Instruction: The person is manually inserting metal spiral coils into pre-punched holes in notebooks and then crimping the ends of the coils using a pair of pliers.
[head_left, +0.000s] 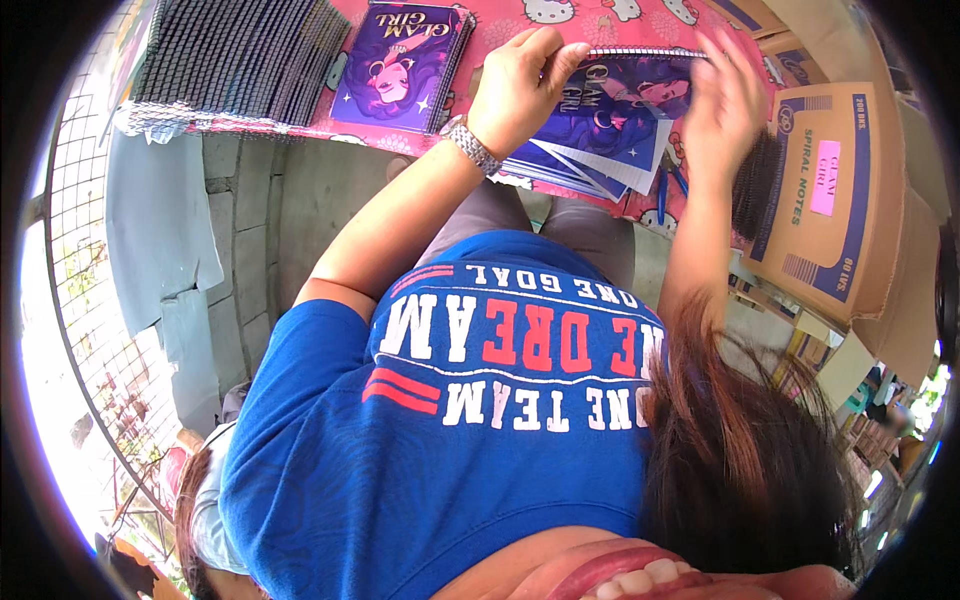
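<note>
Head view shows the left hand at the left end of a spiral notebook, with its fingers bent and its thumb pinching near the corner of the bound edge. The right hand is at the other end of this edge; it is blurred, its fingers look long and a little spread, and I cannot tell if they press on the notebook. The notebook, with purple cover, is tilted between the two hands, and its white spiral edge is the side farthest from the body. Under it lies a pile of purple covers and white pages, fanned out and reaching near the front edge of the table. Beyond the spiral, the pink patterned cloth gives some room. To the right side the room is narrow: two blue pens lie close to the pages, and then come dark coils and a tall cardboard box. To the left, a small stack of purple notebooks stands just beside the left hand, and farther out, a larger stack of spiral-bound books comes up to the table's front edge.
</note>
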